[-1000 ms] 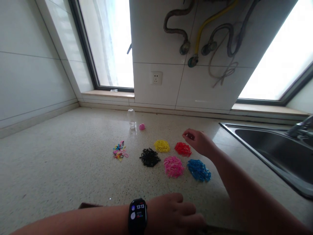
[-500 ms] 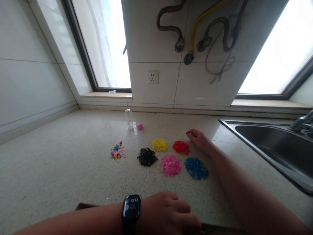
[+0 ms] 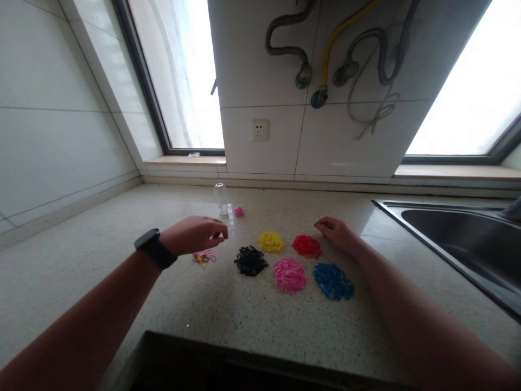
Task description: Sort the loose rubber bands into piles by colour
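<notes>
My left hand [image 3: 195,234], with a black watch [image 3: 153,247] on its wrist, is over the left part of the counter with its fingers bent. A gap shows between thumb and fingers, and I see nothing in them. Below it, partly covered, lies a small mixed-colour heap of rubber bands [image 3: 203,257]. Resting beside the red band pile [image 3: 307,246], my right hand [image 3: 334,230] has loosely curved fingers, apart, with nothing visible in them. Nearby are piles of yellow bands [image 3: 271,242], black bands [image 3: 251,261], pink bands [image 3: 290,275] and blue bands [image 3: 333,281].
A clear bottle-shaped container [image 3: 220,199] stands near the back wall, with a pink cap-like piece [image 3: 239,211] beside it. To the right is a metal sink [image 3: 448,233]. The counter's front edge [image 3: 244,352] crosses the bottom, dark below it.
My left hand has risen from the front edge and moved forward and left, over the mixed-colour heap. My right hand stays by the red pile. The view has shifted slightly.
</notes>
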### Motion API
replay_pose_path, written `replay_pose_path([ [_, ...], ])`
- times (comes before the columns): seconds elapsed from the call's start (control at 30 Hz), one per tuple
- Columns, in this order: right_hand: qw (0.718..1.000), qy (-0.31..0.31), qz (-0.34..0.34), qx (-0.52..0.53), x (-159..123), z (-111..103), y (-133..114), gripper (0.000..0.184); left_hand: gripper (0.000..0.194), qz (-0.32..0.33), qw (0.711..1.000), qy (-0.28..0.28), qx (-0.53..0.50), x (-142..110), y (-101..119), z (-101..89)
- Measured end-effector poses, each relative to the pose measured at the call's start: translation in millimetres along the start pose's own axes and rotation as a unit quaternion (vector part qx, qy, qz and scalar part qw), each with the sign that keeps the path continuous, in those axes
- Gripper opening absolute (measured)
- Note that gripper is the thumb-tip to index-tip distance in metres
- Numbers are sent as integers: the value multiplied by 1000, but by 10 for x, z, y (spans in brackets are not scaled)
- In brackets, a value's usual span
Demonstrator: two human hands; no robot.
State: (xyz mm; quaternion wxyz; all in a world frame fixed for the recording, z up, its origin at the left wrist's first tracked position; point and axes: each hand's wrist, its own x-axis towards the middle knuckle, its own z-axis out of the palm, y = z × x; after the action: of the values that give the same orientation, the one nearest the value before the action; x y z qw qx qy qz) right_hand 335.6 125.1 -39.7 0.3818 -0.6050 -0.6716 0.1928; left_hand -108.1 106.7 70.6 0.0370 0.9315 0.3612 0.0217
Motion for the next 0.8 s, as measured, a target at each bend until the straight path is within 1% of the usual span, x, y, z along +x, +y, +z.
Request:
replay_pose_path([
  [0.07, 1000, 3, 1, 1, 2, -3, -9, 36, 21, -30, 999, -15, -5, -53, -275, 46],
  [0.1, 1000, 3, 2, 1, 3, -4, -16, 35, 20, -40, 999, -25, -10, -73, -375, 75],
  [0.2, 1000, 1, 3, -4, 1, -10, -35, 35, 21, -59, 996, -59, -31, -102, -541, 157],
  [0.27, 1000, 1, 3, -6, -1, -14, -45, 35, 22, -67, 994, -74, -45, -104, -575, 189],
  [0.37, 1000, 1, 6, -4, -5, -17, -57, 35, 21, -76, 992, -83, -57, -107, -587, 193],
  [0.57, 1000, -10, 7, -11, -10, -21, -66, 34, 21, -83, 991, -83, -64, -129, -626, 164],
  [0.8, 1000, -18, 6, -20, 8, -26, -46, 35, 20, -66, 994, -69, -60, -103, -660, 225],
])
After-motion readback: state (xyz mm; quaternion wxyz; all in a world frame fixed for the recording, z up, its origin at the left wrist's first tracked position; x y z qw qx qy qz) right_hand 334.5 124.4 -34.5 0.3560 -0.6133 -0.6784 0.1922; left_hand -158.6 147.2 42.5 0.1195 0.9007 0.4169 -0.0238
